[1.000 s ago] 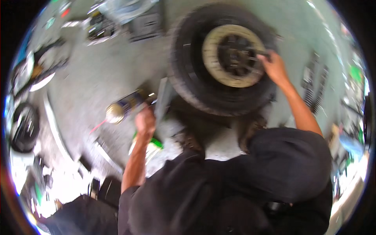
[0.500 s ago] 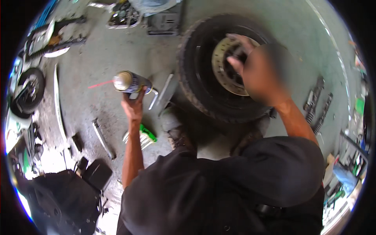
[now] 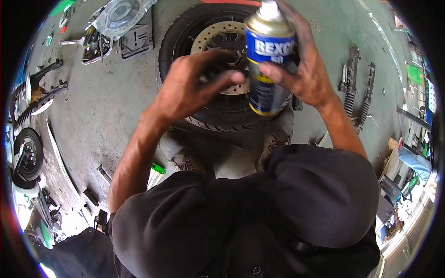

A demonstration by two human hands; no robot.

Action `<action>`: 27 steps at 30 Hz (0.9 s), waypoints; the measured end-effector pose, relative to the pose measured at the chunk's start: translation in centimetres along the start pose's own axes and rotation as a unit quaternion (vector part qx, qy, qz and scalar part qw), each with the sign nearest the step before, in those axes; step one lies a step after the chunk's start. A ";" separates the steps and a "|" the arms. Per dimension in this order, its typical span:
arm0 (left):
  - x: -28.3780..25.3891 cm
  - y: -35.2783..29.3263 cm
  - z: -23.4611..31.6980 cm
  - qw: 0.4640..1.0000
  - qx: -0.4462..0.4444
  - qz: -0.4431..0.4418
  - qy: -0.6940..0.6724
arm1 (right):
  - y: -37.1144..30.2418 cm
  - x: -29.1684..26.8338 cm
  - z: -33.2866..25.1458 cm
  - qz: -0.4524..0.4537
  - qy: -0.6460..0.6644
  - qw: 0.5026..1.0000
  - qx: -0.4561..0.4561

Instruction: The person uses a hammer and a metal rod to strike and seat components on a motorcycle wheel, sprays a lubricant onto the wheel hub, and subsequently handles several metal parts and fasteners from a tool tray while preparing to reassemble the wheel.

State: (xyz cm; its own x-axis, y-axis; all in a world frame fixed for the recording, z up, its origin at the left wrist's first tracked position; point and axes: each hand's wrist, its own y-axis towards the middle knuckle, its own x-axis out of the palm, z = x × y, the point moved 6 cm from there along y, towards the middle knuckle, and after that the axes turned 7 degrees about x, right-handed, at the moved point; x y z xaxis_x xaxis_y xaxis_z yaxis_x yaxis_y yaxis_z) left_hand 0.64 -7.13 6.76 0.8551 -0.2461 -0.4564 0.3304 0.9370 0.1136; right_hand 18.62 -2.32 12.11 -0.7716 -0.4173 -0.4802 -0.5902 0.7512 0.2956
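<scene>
In my right hand [image 3: 311, 76] is a blue aerosol can [image 3: 265, 53] with a gold top and a white nozzle, held upright with the thumb across its front. A red thin straw [image 3: 227, 2] runs leftward at the top edge, level with the nozzle. My left hand [image 3: 183, 85] hovers left of the can, apart from it, thumb and fingers spread around nothing. Beneath both hands a wheel lies flat on the floor, its black tyre [image 3: 172, 51] around a drilled brake disc [image 3: 202, 41]. The can and my hands hide part of the hub.
Two spring-wound shock absorbers [image 3: 351, 85] lie to the right. At the far left are a metal tray [image 3: 98, 56] of parts, a plastic-wrapped disc [image 3: 121, 13] and a dark flat case [image 3: 136, 41]. A green-handled brush [image 3: 158, 168] lies by my left shoe [image 3: 183, 155].
The aerosol can has passed from my left hand to my right, up over the wheel. My left hand has come up to the wheel and opened. The view has shifted rightward.
</scene>
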 end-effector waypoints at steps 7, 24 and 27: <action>-6.4 -9.3 -11.1 0.956 -0.257 0.114 -0.079 | -9.0 0.0 7.5 -0.128 -0.013 0.959 0.253; -5.3 -21.8 -19.5 0.872 -0.391 0.239 -0.173 | -11.3 1.7 11.0 -0.143 0.147 0.918 0.339; -5.8 -23.0 -20.2 0.871 -0.388 0.255 -0.162 | -11.1 2.4 10.9 -0.139 0.184 0.906 0.355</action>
State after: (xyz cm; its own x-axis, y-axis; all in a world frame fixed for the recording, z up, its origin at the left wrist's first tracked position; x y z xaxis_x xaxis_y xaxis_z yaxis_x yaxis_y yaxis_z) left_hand -19.99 -22.20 -11.00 0.9210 0.3120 -0.2332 -0.3872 0.7990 -0.4601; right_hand 25.93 -6.04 -1.33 -0.7210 -0.6844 -0.1083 -0.5731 0.6768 -0.4621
